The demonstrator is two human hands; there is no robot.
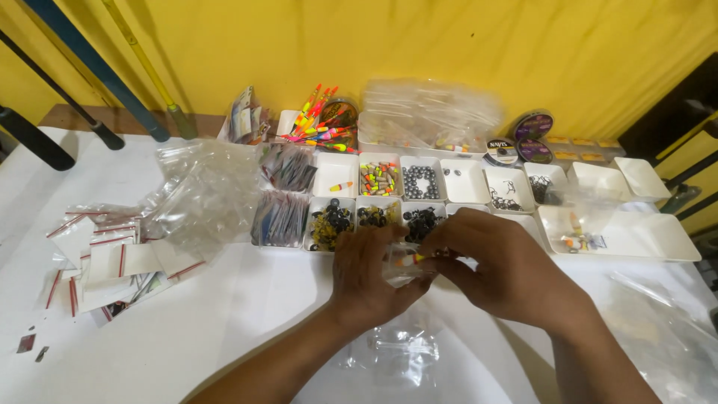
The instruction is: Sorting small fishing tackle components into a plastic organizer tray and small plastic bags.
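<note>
Both hands, left hand [370,273] and right hand [497,265], pinch small clear bag [404,265] holding orange-yellow float [408,260].

left hand [372,273] and right hand [502,269] cover most of the small clear bag [402,268]; only its middle with an orange-yellow float [408,260] shows, rest of contents can't tell. right fingertips hidden behind bag and left fingers. both forearms cut off at bottom edge. tray of dark beads [422,222] partly hidden by the hands. small dark bits in the hook tray [505,199] too small to tell. rods [90,60] cut off at top and left edges. clear plastic [666,329] at right runs out of frame, blurred.
</note>
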